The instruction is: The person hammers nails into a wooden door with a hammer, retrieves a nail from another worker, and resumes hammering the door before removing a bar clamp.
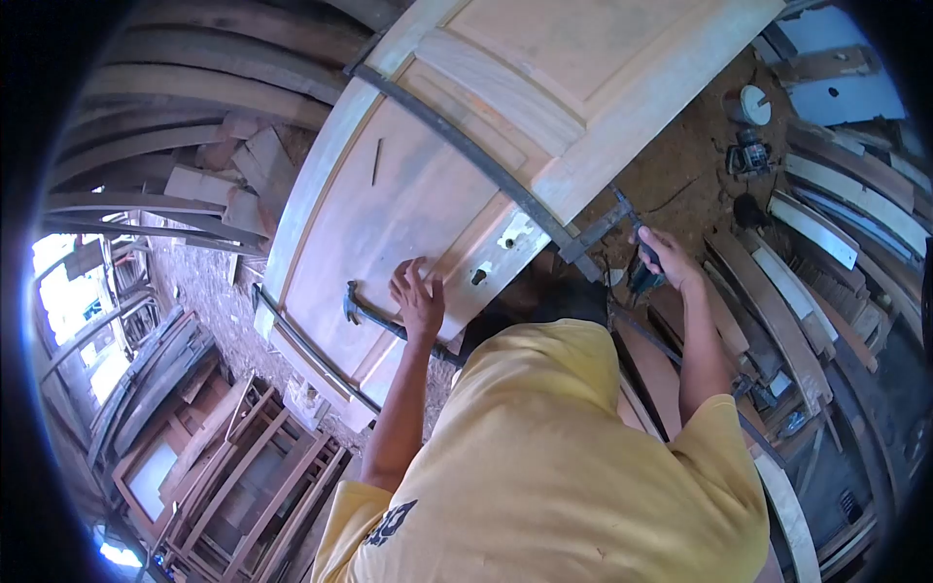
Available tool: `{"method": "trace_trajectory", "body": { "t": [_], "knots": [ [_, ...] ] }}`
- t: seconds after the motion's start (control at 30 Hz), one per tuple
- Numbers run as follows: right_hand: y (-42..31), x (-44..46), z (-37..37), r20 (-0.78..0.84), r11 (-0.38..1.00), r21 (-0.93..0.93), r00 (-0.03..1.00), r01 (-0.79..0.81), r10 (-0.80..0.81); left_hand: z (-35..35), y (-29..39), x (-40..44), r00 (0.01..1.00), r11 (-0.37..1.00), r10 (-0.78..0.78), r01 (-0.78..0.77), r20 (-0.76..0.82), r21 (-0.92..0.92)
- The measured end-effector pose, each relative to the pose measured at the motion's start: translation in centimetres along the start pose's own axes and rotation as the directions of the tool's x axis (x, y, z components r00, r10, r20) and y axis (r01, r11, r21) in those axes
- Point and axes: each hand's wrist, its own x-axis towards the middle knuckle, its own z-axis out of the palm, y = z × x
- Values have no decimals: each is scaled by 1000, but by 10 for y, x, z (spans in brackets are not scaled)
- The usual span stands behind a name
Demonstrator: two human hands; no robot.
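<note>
A pale panelled wooden door (389, 194) lies flat in front of me. My left hand (418, 296) rests on it with fingers spread, beside a hammer (374, 316). A long metal bar clamp (466, 146) spans the door, and my right hand (663, 255) is closed around its dark handle (637, 225) beyond the near edge. Two holes are cut in the door's near edge strip (496, 257). A thin dark stick-like piece (376, 162) lies on the panel. Another metal bar (316, 348) crosses the door's left end.
Stacked boards (214, 78) stand at the upper left, wooden frames (243, 466) at the lower left. More planks (777, 321) lie at the right. A white bucket (748, 105) and a power tool (748, 155) sit on the brown ground.
</note>
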Motion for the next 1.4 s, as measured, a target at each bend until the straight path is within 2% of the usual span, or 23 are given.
{"method": "trace_trajectory", "body": {
  "t": [0.07, 0.1, 0.13, 0.17, 0.4, 0.53, 0.6, 0.63, 0.67, 0.7, 0.73, 0.77, 0.83, 1.0, 1.07, 1.17, 1.2, 1.23, 1.27, 1.3, 1.33, 1.37, 1.4],
  "knots": [
    [33, 18, 3, -54, 992, -112, 997, 53, -59, -1, 5, -2, 998, 999, -36, 36, 56, 9],
    [43, 21, 14, -299, 832, -523, 874, 185, -382, 1, 4, -3, 999, 1000, -12, 12, 39, 5],
    [54, 21, 23, -343, 512, -850, 611, 121, -714, 1, 4, -6, 999, 1000, -15, 14, 45, 7],
    [19, -2, 49, -452, 581, -810, 718, -83, -528, 1, 6, -5, 999, 1000, -21, 21, 49, 0],
    [17, -5, 67, -547, 593, -793, 589, -139, -594, 0, 19, 7, 998, 999, -29, 31, 60, -28],
    [28, -1, 54, -534, 774, -633, 731, -13, -425, 6, 38, 28, 999, 997, 16, -13, 32, -81],
    [21, -1, 52, -516, 851, -526, 794, 1, -320, 15, 50, 51, 988, 955, 142, -123, 54, -272],
    [24, 0, 53, -528, 882, -471, 797, 13, -294, 21, 62, 61, 994, 894, 67, -23, 83, -447],
    [29, 2, 53, -538, 910, -414, 799, 26, -268, 29, 72, 72, 994, 894, 69, -23, 86, -447],
    [37, 6, 48, -540, 911, -412, 799, 24, -265, 38, 81, 85, 983, 782, -51, 150, 177, -605],
    [46, 13, 40, -511, 909, -409, 806, 78, -299, 46, 89, 99, 948, 618, -146, 312, 284, -722],
    [53, 16, 35, -483, 907, -401, 811, 130, -330, 51, 99, 111, 947, 620, -139, 310, 288, -721],
    [38, 6, 38, -488, 907, -401, 809, 125, -327, 56, 117, 132, 841, 546, -343, 540, 418, -640],
    [8, -16, 51, -534, 875, -465, 747, 133, -397, 78, 121, 156, 836, 621, -407, 548, 368, -560],
    [2, -15, 58, -554, 699, -714, 581, 37, -596, 84, 121, 160, 846, 653, -417, 533, 332, -539],
    [-3, -22, 64, -517, 654, -750, 528, 99, -673, 72, 121, 169, 854, 691, -424, 520, 301, -503],
    [-16, -33, 62, -516, 656, -748, 532, 103, -671, 67, 117, 177, 804, 680, -399, 582, 441, -445],
    [-32, -45, 54, -422, 711, -702, 779, 43, -464, 62, 115, 182, 735, 673, -370, 634, 569, -382],
    [-45, -53, 51, -280, 744, -667, 937, -31, -211, 62, 117, 181, 740, 677, -371, 629, 560, -382],
    [-49, -62, 60, -207, 775, -602, 898, 195, -387, 64, 119, 180, 695, 449, -410, 718, 591, -532],
    [-58, -71, 69, -195, 774, -594, 894, 219, -403, 63, 119, 180, 649, 188, -433, 743, 625, -642],
    [-79, -84, 79, -196, 817, -535, 908, 216, -369, 65, 116, 181, 663, 201, -443, 730, 604, -654],
    [-90, -93, 89, -195, 853, -477, 921, 210, -336, 72, 113, 182, 637, 71, -459, 721, 619, -689]
  ]
}}
